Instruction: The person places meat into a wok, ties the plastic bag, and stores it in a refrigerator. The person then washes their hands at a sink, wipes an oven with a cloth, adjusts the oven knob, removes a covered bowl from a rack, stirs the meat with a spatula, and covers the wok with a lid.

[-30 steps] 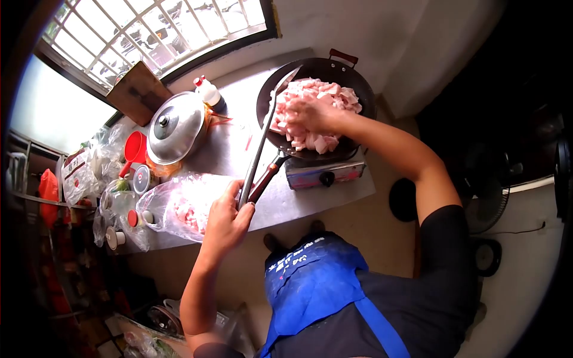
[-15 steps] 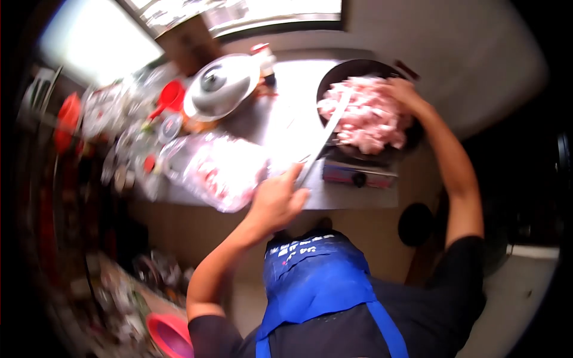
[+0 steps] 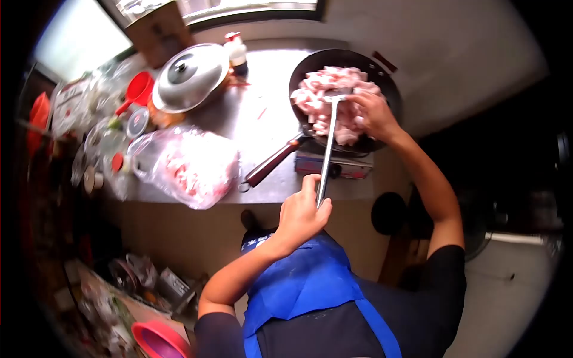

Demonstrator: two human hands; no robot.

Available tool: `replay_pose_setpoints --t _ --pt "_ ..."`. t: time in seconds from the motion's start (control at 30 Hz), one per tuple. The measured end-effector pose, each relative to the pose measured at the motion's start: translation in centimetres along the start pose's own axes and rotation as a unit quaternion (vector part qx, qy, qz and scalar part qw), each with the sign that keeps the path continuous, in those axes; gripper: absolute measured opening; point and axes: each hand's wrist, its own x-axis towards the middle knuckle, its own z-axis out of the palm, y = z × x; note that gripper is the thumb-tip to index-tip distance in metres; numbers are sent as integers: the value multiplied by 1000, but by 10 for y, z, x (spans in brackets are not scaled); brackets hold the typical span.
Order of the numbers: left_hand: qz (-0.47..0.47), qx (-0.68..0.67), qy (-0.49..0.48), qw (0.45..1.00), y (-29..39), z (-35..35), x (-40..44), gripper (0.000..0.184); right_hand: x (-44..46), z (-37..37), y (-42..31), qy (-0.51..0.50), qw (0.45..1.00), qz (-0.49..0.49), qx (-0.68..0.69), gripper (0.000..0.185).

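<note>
My left hand (image 3: 303, 213) is wrapped round the lower end of a long metal spatula (image 3: 327, 149). Its head lies over pale pink meat chunks (image 3: 322, 85), heaped in a dark wok (image 3: 391, 98). At the right side of the heap, my right hand (image 3: 375, 113) is by the spatula head, its fingers bent against the meat; whether they grip anything is hidden. The wok's brown handle (image 3: 271, 165) points toward the lower left, and a portable stove (image 3: 356, 167) stands under the wok.
On the metal table (image 3: 268, 77) are a clear bag of meat (image 3: 194, 167), a domed lid (image 3: 194, 74), a sauce bottle (image 3: 237, 52) and a red ladle (image 3: 139, 88). A wooden board (image 3: 160, 36) leans by the window. Below stands a pink basin (image 3: 156, 339).
The camera view has shifted. My right hand has moved from the wok's far right edge back to the meat. The spatula has turned more upright, its head now over the heap's middle.
</note>
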Motion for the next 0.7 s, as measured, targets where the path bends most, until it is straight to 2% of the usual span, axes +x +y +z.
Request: replay_pose_setpoints --t 0.03,0.07,0.1,0.13,0.17,0.27,0.3,0.33,0.37,0.43,0.47,0.57,0.6,0.63,0.7 --pt "-22 -87 -26 996 -4 6 2 40 1 11 9 39 998 -34 -34 51" --pt "-17 -86 -35 996 -2 7 6 40 1 10 5 45 996 -48 -67 57" --pt "-114 -202 -88 969 2 6 11 40 3 10 1 49 992 -66 -97 63" --pt "-210 -313 -136 916 5 5 14 40 6 12 0 50 992 -65 -97 63" --pt "-210 -312 -135 917 0 10 15 40 8 14 -2 30 988 -95 -119 58" --pt "-72 -150 -57 984 -9 26 13 35 13 22 -1 16 979 -133 -151 55" --pt "-73 -149 -57 984 -9 28 12 35 16 24 0 22 976 -141 -163 57" --pt "-61 -117 -44 990 -10 29 12 35 22 22 2 6 984 -133 -121 49" --pt "-51 -85 -31 995 -12 30 11 35 28 26 8 6 984 -133 -120 49" --pt "-37 -51 -21 998 -20 36 10 36 41 38 16 77 992 -93 -42 46" --pt "-24 -19 -13 999 -23 37 9 37 41 44 21 77 992 -95 -41 46" --pt "-51 3 -37 998 -15 31 10 42 35 51 12 -55 981 -182 -24 28" --pt "-52 2 -34 998 -14 28 11 42 32 40 -9 -80 979 -174 -75 22" --pt "-44 -11 -25 999 -13 26 12 42 30 43 -10 -74 974 -198 -86 23" --pt "-36 -24 -15 999 -8 20 14 42 28 38 -13 -32 984 -177 -5 22"
